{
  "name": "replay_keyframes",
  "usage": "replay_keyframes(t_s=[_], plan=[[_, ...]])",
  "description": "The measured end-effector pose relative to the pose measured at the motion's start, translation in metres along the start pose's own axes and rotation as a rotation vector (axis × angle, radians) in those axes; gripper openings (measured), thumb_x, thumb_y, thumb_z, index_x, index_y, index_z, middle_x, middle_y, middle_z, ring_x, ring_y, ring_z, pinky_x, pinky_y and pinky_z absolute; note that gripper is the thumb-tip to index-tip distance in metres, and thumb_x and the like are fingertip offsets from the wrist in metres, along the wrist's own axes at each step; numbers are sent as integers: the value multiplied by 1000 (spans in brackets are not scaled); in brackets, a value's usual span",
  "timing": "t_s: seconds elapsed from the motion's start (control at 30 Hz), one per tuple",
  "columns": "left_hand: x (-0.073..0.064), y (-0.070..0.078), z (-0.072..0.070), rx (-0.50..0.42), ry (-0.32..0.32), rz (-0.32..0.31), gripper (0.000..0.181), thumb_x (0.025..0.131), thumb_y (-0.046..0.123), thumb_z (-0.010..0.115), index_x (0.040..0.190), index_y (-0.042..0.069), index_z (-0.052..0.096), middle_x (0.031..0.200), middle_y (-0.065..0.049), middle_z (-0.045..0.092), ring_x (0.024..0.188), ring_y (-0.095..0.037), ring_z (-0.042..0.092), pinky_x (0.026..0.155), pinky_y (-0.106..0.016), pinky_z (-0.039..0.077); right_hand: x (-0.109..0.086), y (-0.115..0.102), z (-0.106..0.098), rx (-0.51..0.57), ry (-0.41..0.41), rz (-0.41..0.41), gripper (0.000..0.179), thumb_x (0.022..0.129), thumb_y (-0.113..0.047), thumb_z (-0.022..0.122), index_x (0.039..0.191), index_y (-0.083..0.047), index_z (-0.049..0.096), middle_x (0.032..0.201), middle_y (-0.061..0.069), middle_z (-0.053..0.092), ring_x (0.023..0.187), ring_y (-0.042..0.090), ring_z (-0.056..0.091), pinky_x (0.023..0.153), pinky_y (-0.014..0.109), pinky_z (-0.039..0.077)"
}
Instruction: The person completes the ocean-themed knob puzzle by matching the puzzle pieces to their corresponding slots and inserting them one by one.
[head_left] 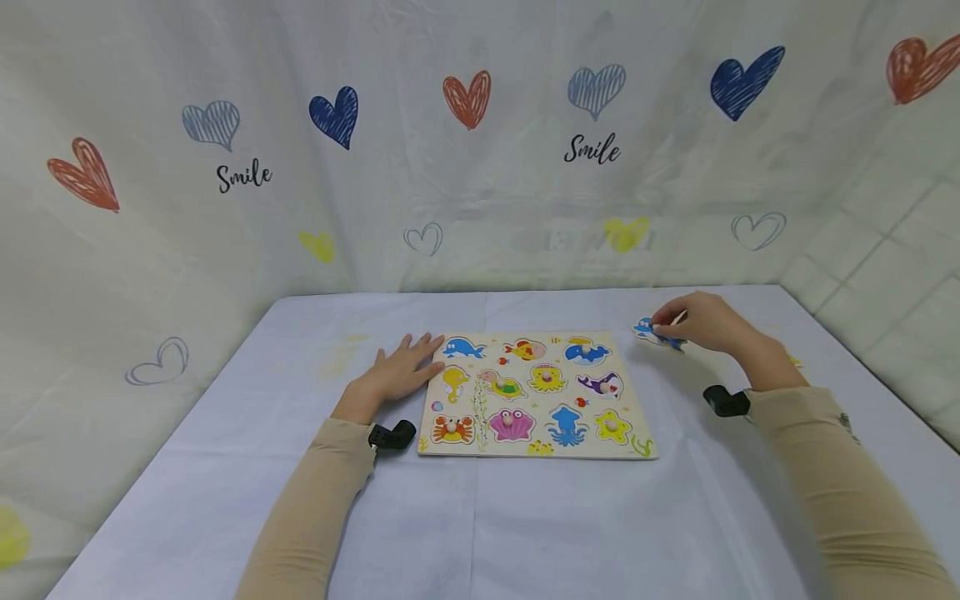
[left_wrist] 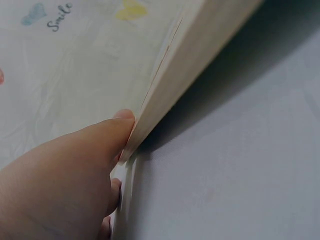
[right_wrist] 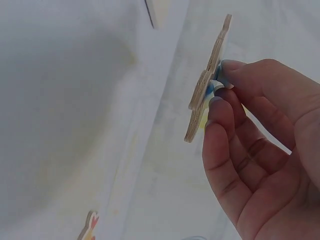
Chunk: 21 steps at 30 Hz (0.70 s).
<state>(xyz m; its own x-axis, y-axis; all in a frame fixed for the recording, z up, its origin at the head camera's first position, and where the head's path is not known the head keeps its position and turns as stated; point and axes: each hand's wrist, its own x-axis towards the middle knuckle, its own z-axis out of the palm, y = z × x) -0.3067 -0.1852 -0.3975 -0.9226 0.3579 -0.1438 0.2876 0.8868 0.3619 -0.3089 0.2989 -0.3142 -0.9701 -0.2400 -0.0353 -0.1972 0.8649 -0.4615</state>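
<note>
Counter point(head_left: 420, 533), draped in pale cloth, carries the puzzle board point(head_left: 551, 400), its sea animals facing up. My left grip point(head_left: 401, 369) lies fingers spread at the board's left edge; a sideways push there could skid it over the cloth. My right grip point(head_left: 705, 323) pinches the blue piece point(head_left: 644, 328) near the board's far right corner; too slack a pinch could twist or drop it.
</note>
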Motion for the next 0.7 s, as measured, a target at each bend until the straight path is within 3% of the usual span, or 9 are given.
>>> replay_keyframes(t_s=[0.37, 0.7], plan=[[-5, 2, -2, -1, 2, -2, 70, 107, 57, 39, 166, 23, 22, 170, -10, 15, 156, -39, 0, 114, -74, -3, 22, -26, 9, 57, -13, -51, 27, 99, -16, 70, 115, 6, 71, 104, 16, 70, 89, 29, 60, 75, 42, 53], [-1, 0, 0, 6, -3, -10, 70, 107, 57, 38, 166, 24, 21, 171, -10, 15, 156, -39, 0, 114, -74, -2, 43, -46, 23, 62, -28, -75, 22, 100, -11, 67, 114, 6, 71, 106, 19, 69, 90, 30, 60, 81, 46, 53]])
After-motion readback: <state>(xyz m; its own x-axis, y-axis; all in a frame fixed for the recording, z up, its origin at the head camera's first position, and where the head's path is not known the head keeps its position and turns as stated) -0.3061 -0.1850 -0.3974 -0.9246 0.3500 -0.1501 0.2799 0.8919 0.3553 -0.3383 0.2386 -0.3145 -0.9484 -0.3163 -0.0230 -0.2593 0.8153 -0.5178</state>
